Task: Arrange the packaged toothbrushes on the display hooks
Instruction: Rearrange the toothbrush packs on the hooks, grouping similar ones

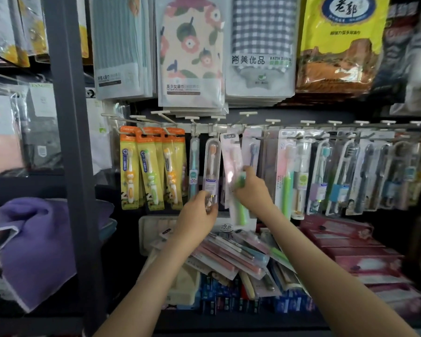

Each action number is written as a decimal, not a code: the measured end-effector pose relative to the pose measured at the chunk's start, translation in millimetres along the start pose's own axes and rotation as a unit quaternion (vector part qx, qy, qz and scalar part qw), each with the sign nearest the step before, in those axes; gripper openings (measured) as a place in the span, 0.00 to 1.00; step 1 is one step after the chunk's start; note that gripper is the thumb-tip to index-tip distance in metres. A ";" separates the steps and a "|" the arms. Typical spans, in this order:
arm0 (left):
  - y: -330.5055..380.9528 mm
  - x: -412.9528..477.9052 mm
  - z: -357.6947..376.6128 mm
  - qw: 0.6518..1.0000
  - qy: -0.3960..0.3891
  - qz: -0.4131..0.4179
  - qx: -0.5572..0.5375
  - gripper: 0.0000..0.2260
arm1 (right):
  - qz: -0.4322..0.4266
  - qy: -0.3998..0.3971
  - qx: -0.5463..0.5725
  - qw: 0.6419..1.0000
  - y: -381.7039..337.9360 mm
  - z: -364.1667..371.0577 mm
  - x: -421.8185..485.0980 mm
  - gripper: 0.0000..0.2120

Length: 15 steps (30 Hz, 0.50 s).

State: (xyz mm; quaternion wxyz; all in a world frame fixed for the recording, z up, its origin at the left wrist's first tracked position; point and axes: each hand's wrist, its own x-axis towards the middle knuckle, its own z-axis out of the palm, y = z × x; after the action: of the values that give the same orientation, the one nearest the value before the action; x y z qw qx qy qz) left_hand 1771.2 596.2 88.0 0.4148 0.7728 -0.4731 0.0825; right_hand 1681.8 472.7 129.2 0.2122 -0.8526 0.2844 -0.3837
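A row of display hooks [214, 128] runs across the middle of the rack, hung with packaged toothbrushes. My left hand [201, 211] pinches the bottom of a clear-cased toothbrush with an orange head [212, 166] that hangs from a hook. My right hand [252, 188] grips a pink-carded pack with a green-handled toothbrush [232, 166], its top up near a hook. Several yellow-carded children's toothbrushes [151, 169] hang at the left. Loose toothbrush packs [231, 254] lie piled on the shelf below my arms.
Packaged towels [191, 52] and a yellow bag [340, 42] hang above the hooks. Pink boxes [350, 251] are stacked at the lower right. A dark upright post [75, 154] stands to the left, with a purple cloth [34, 244] beside it.
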 end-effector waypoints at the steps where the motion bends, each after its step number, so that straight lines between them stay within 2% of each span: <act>1: 3.0 0.8 4.3 0.998 -0.025 -0.026 -0.053 0.17 | 0.007 -0.025 0.030 0.999 -0.3 3.1 -6.0 0.23; 5: 10.6 -0.8 16.6 0.981 -0.092 -0.052 -0.163 0.17 | 0.002 -0.119 0.081 0.990 4.5 10.6 -21.4 0.23; 9: 7.0 -2.8 19.3 0.978 -0.093 -0.063 -0.176 0.16 | 0.006 -0.181 0.135 0.974 20.6 7.9 -21.3 0.20; 10: 4.9 -3.8 19.8 0.976 -0.096 -0.074 -0.183 0.15 | 0.008 -0.167 0.133 0.977 24.2 8.2 -20.1 0.22; 13: -2.3 -8.8 23.6 0.960 -0.120 -0.117 -0.226 0.12 | 0.065 -0.006 0.111 0.992 37.4 10.7 -8.7 0.27; 15: -4.9 -10.2 24.3 0.948 -0.139 -0.144 -0.249 0.09 | 0.090 0.060 0.054 0.993 43.1 13.1 0.4 0.27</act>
State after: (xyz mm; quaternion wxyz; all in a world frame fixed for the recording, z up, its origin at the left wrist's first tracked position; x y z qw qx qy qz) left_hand 1763.1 586.5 64.3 0.5312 0.7088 -0.4157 -0.2067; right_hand 1678.3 442.1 96.3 0.2737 -0.7862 0.3508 -0.4288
